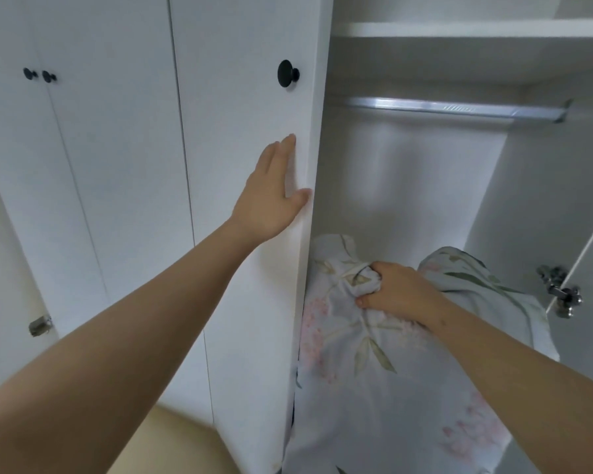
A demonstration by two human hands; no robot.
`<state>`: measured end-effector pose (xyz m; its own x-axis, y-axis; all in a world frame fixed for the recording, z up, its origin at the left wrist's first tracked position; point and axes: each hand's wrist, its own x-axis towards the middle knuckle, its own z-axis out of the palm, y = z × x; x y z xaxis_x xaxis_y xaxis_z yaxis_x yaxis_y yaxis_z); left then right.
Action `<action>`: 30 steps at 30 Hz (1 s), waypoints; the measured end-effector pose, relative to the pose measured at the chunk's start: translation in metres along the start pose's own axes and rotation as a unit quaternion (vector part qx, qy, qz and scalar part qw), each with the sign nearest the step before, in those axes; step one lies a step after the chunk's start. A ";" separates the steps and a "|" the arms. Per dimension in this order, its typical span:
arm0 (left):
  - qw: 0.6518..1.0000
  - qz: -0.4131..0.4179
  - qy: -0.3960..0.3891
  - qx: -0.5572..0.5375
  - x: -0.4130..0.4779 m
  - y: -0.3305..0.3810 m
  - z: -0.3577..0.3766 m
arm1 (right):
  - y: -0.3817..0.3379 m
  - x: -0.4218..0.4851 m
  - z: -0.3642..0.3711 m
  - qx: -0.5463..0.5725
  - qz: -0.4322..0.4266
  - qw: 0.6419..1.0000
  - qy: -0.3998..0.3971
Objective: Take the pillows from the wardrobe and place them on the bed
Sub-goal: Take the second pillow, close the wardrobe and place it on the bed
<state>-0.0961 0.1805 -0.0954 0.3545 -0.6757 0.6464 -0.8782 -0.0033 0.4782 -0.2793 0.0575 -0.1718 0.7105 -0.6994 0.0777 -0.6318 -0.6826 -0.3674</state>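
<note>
Our two bare forearms fill the foreground. We rest our left hand (271, 193) flat and open against the closed wardrobe door (240, 131), thumb at its edge, holding nothing. Our right hand (396, 290) is fisted on a bunched fold of the floral pillow (374, 354), which stands inside the open wardrobe compartment, with a second pillow (476, 278) just behind it. We should probably grip deeper than the cover, then draw it out clear of the door edge.
</note>
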 end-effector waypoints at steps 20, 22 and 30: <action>0.990 -0.026 -0.136 0.009 0.055 -0.004 0.075 | 0.064 0.001 -0.024 0.033 0.105 0.993 0.049; 0.990 -0.022 -0.133 0.044 0.060 -0.008 0.082 | 0.067 0.003 -0.026 0.035 0.108 0.992 0.054; 0.977 -0.006 -0.188 0.104 0.084 -0.014 0.084 | 0.068 0.008 -0.026 0.042 0.113 0.990 0.070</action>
<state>-0.0810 0.0613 -0.0979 0.2567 -0.8977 0.3582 -0.9347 -0.1364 0.3282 -0.3252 0.0001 -0.1717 0.5008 -0.8585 0.1108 -0.7368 -0.4899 -0.4659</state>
